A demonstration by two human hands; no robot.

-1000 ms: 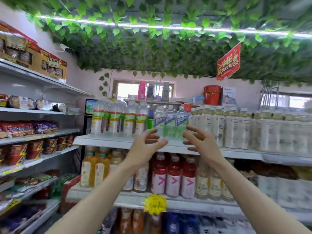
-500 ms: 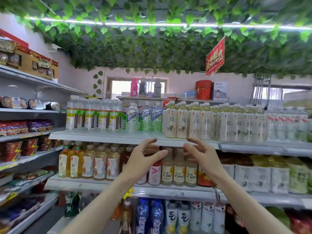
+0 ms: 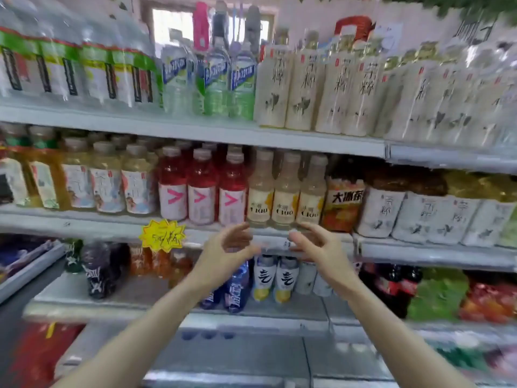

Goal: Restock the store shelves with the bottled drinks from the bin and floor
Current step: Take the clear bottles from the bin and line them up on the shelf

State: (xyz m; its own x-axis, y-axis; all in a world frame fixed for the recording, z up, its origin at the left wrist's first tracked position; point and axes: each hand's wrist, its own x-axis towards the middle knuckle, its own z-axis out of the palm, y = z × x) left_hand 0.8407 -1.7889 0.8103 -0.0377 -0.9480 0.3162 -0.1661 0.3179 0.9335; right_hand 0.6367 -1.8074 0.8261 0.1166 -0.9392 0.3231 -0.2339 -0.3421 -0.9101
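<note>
Bottled drinks (image 3: pixel 305 88) standing in rows on the store shelves, red bottles (image 3: pixel 201 189) beside pale yellow bottles (image 3: pixel 285 197) on the middle shelf (image 3: pixel 112 222), left hand (image 3: pixel 226 247) and right hand (image 3: pixel 316 245) raised just before that shelf's edge, palms facing, fingers loosely curved and apart, both empty, yellow starburst price tag (image 3: pixel 163 235) hanging to their left

Both hands have come down from the top tier. The left hand (image 3: pixel 226 247) and right hand (image 3: pixel 313 245) now hover at the front edge of the grey metal middle shelf (image 3: pixel 112 222) — just below the pale-yellow plastic C100 bottles (image 3: pixel 285 191) — and the shelving looms closer.
</note>
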